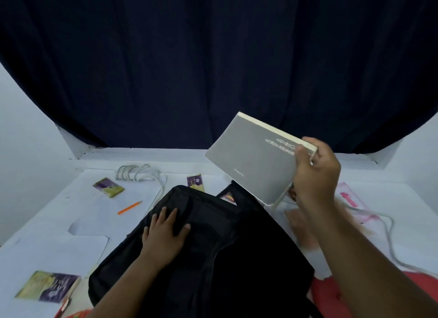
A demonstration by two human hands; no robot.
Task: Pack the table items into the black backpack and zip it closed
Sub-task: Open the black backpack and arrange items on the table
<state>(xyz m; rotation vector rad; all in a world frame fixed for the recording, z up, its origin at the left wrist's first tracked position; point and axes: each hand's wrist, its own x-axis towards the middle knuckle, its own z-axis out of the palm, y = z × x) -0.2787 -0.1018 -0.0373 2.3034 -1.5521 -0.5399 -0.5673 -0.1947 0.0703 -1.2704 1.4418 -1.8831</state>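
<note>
The black backpack [213, 246] lies on the white table [47, 222] in front of me. My left hand [163, 234] rests flat on its top, fingers spread. My right hand [315, 173] grips a grey book [251, 158] by its right edge and holds it tilted in the air above the bag's far right corner. On the table lie an orange pencil [130, 208], a coiled white cable [136, 173], two purple-and-yellow snack packets [108, 187] [195, 182] and a purple-yellow book [48, 286] at the near left.
A dark blue curtain [189, 68] hangs behind the table. White paper sheets [78, 249] lie left of the bag. A pink-and-white pouch [350, 199] and a white cord [388, 234] lie at the right. Something red [331, 294] sits at the near right.
</note>
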